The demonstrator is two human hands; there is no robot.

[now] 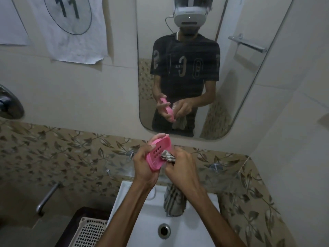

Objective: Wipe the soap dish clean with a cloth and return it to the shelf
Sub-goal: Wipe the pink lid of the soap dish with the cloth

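Observation:
A pink oval soap dish (159, 152) with drain holes is tilted on edge above the sink, held by my left hand (143, 164) around its left rim. My right hand (179, 165) grips a striped grey-and-white cloth (167, 156) and presses a bunched part of it against the dish's inner face. The rest of the cloth (175, 200) hangs down below my right wrist over the basin. A glass shelf (229, 177) runs along the patterned tiles behind my hands.
A white sink (147, 227) with a drain (164, 231) lies below. The mirror (231, 86) above reflects a person holding the dish and cloth. A metal tap pipe (47, 197) juts out at left, and a white perforated basket (88, 232) sits at lower left.

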